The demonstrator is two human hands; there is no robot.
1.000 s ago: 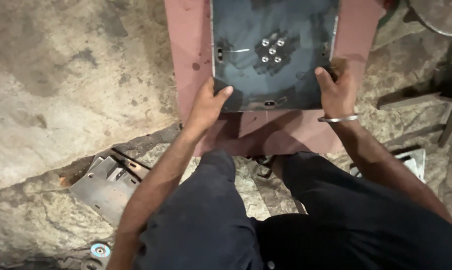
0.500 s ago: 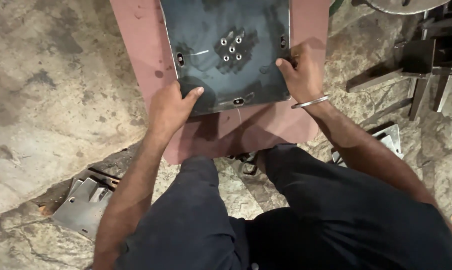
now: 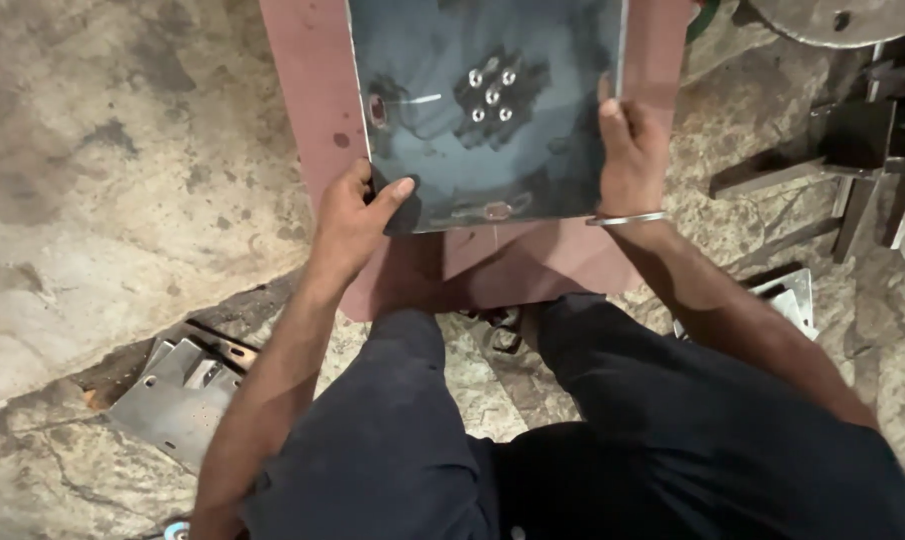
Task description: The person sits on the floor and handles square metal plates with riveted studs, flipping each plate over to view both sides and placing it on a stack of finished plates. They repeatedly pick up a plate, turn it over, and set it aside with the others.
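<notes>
We gripped the dark steel plate (image 3: 488, 110) with left hand (image 3: 353, 225) and right hand (image 3: 631, 160); it (drilled mid-sheet) had slid nearer, squaring over the reddish board (image 3: 313, 110).

Both arms reach forward and down from the body, bare from the elbow, over dark-trousered knees set apart.

Left hand (image 3: 355, 225): grips the near left corner of the dark metal plate (image 3: 488, 100). Thumb lies on top of the plate's face, pointing toward its centre; fingers curl under the edge, out of sight. Wrist straight, forearm running back at a slant toward the left knee.

Right hand (image 3: 631, 155): clasps the plate's right edge, farther up than the left. Back of the hand faces up, thumb against the edge, fingers wrapped beyond it. A thin metal bangle (image 3: 628, 218) circles the wrist. Forearm angles back toward the right knee.
</notes>
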